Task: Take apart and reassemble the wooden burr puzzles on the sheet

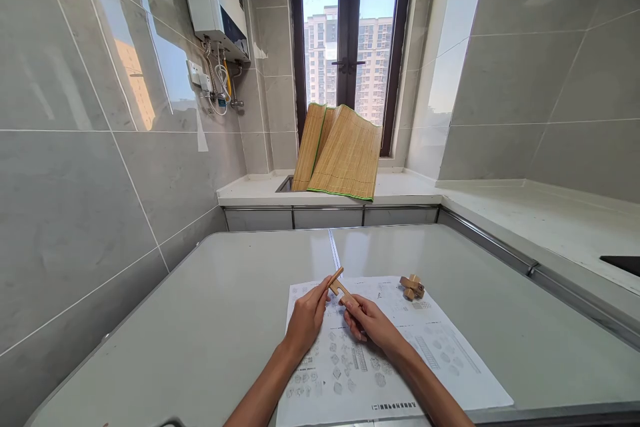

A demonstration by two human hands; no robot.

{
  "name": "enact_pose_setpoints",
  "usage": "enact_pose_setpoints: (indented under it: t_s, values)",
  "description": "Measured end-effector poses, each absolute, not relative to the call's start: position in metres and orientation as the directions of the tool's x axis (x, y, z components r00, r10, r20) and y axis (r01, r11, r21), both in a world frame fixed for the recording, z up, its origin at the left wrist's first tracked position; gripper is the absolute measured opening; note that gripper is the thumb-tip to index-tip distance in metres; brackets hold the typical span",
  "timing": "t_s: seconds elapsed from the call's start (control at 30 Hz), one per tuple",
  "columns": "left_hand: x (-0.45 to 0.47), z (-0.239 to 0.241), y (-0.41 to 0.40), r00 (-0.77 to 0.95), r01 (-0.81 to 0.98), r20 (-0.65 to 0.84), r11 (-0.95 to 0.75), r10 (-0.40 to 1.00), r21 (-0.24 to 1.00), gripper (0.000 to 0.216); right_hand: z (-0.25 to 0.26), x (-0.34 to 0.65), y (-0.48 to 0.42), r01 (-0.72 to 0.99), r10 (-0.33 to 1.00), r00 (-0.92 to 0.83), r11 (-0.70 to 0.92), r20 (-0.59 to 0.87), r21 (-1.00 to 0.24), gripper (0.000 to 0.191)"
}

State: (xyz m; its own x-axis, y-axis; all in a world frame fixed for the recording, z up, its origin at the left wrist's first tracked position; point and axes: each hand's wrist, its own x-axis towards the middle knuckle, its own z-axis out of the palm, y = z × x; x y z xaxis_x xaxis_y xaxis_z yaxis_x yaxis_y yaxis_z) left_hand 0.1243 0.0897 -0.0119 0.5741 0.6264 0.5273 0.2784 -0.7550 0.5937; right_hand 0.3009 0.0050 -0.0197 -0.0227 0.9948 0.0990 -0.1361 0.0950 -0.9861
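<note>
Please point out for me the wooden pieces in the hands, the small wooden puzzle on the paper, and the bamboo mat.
wooden pieces (338, 284): head view, where the two pieces meet.
small wooden puzzle (412, 287): head view, its middle.
bamboo mat (347, 155): head view, front panel.

1. Grey glossy tile walls (75, 167) fill left and right of the frame.
2. Dark-framed window (350, 34) at top centre shows daylight and apartment blocks.
3. White counter (500, 207) runs below it.

A printed sheet (400, 360) is laid on the table (200, 320). On the sheet, a small wooden puzzle (412, 287) is placed right of both hands. A bamboo mat (345, 154) is propped behind, on the counter (410, 187).
</note>
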Motion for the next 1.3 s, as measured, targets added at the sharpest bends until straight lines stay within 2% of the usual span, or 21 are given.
enact_pose_setpoints:
  t_s: [0.53, 0.7, 0.9, 1.13, 1.3]
  values:
    - [0.121, -0.012, 0.092, 0.638, 0.202, 0.540, -0.796, 0.549, 0.570, 0.055, -0.025, 0.302, 0.007, -0.172, 0.996, -0.029, 0.080, 0.086, -0.982, 0.052]
    - [0.124, -0.003, 0.078, 0.697, 0.180, 0.487, -0.786, 0.527, 0.592, 0.052, -0.029, 0.300, 0.012, -0.199, 0.994, 0.006, 0.111, 0.112, -0.974, 0.052]
    - [0.129, -0.001, 0.066, 0.630, 0.299, 0.410, -0.693, 0.659, 0.656, 0.038, -0.030, 0.297, 0.013, -0.134, 0.984, 0.034, 0.180, 0.177, -0.974, 0.048]
    - [0.130, 0.000, 0.061, 0.641, 0.316, 0.439, -0.738, 0.630, 0.597, 0.037, -0.025, 0.294, 0.007, -0.057, 0.978, 0.057, 0.203, 0.200, -0.978, 0.045]
    - [0.131, -0.001, 0.059, 0.598, 0.396, 0.391, -0.682, 0.700, 0.615, 0.034, -0.025, 0.294, 0.008, -0.056, 0.978, 0.063, 0.201, 0.197, -0.978, 0.046]
